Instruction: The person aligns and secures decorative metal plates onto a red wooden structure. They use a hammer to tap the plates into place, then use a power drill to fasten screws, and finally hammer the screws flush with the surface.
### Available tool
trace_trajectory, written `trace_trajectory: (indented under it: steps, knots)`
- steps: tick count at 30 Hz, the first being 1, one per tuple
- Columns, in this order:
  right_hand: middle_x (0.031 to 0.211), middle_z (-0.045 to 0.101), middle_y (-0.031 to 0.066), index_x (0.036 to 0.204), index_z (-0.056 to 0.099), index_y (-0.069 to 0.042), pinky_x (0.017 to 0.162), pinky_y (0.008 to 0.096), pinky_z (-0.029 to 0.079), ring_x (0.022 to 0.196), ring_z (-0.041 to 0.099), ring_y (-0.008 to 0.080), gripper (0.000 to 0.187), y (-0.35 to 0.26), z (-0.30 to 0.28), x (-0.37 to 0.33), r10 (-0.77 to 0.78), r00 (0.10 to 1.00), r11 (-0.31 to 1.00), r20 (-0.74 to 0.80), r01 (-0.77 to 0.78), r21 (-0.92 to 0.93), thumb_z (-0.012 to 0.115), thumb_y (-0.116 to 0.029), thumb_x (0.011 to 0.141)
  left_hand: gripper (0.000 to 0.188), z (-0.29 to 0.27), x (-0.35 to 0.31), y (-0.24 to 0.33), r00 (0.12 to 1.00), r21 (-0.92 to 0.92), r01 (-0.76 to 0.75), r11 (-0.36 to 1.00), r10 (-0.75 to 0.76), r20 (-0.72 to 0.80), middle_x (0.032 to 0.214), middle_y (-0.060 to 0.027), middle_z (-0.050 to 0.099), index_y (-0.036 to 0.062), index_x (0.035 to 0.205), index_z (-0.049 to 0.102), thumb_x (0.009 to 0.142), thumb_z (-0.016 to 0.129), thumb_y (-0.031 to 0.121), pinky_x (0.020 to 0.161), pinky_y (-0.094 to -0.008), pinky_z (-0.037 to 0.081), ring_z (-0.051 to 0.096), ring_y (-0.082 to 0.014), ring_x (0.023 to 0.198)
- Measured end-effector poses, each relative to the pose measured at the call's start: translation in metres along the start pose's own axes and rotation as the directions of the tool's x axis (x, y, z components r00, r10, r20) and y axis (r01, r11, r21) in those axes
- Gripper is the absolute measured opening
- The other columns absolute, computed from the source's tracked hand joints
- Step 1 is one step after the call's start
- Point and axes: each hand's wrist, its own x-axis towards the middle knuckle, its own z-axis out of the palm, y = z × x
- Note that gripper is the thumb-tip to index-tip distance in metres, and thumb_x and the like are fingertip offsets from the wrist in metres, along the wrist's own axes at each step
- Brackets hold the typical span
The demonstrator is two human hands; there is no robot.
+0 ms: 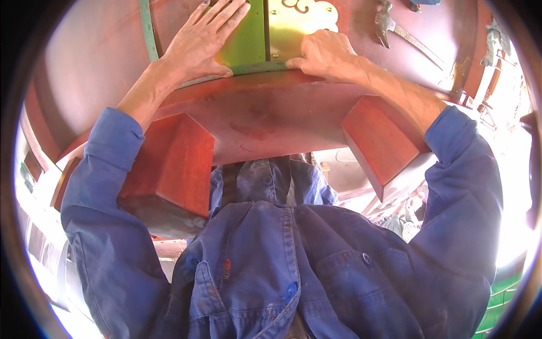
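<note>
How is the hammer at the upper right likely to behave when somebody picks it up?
The hammer would probably feel head-heavy: its head looks bulkier than its slim handle. It seems stiff, as both look metallic. Pushed, it may slide on the smooth-looking panel.

Right hand (330,55) at golden plate (293,29)

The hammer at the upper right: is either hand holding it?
No, the hammer lies on the reddish wooden surface, apart from the right hand, and the left hand is farther off.
</note>
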Motion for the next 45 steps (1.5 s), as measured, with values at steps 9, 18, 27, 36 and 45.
trace_trajectory:
  steps: [9,18,27,36,45]
  knots:
    - [0.068,0.067,0.023,0.066,0.066,0.005,0.06,0.0496,0.052,0.065,0.066,0.0385,0.057,0.002,0.001,0.002,0.006,1.0,1.0,0.012,-0.006,0.009,0.073,-0.047,0.088,0.132,-0.011,0.004,0.0,0.996,-0.027,0.015,1.0,-0.012,0.086,0.166,-0.0221,0.022,-0.0033,0.159,0.021,0.065,0.083,0.066,0.124,-0.0539,0.025,0.023,-0.0387,0.154]
    - [0.069,0.067,0.0233,0.068,0.067,0.005,0.061,0.0498,0.052,0.067,0.067,0.0392,0.055,0.001,-0.003,0.001,-0.002,1.0,0.999,0.006,0.002,0.045,0.074,-0.046,0.088,0.137,0.0,0.0,-0.004,1.0,0.079,-0.019,0.997,0.017,0.026,0.167,-0.0226,0.021,-0.0041,0.159,0.02,0.061,0.083,0.067,0.124,-0.0527,0.025,0.023,-0.0382,0.154]
    - [0.054,0.058,0.018,0.057,0.062,0.002,0.057,0.0487,0.048,0.053,0.057,0.0342,0.056,0.002,0.002,-0.001,-0.012,0.997,0.997,-0.07,0.018,0.076,0.072,-0.044,0.087,0.135,-0.024,0.004,0.006,0.99,0.055,-0.017,0.998,0.009,0.142,0.164,-0.0281,0.023,-0.0097,0.155,0.026,0.056,0.09,0.055,0.121,-0.0557,0.03,0.025,-0.043,0.152]
    - [0.065,0.066,0.0203,0.064,0.064,0.004,0.063,0.0483,0.052,0.066,0.066,0.0364,0.055,-0.001,-0.01,0.003,0.042,0.998,0.997,0.041,-0.044,0.055,0.074,-0.046,0.086,0.13,-0.032,0.005,0.01,0.99,0.068,-0.012,0.998,0.003,0.14,0.163,-0.0289,0.026,-0.0108,0.153,0.032,0.054,0.091,0.051,0.12,-0.056,0.031,0.028,-0.0429,0.151]
    - [0.062,0.064,0.0202,0.062,0.063,0.004,0.058,0.0486,0.049,0.062,0.063,0.0364,0.056,0.002,-0.005,0.002,0.012,1.0,0.997,0.022,-0.013,0.072,0.073,-0.046,0.086,0.122,-0.021,0.002,0.004,0.996,0.056,-0.057,0.997,0.053,0.073,0.164,-0.0285,0.025,-0.0109,0.153,0.031,0.064,0.081,0.055,0.119,-0.0563,0.033,0.028,-0.0416,0.151]
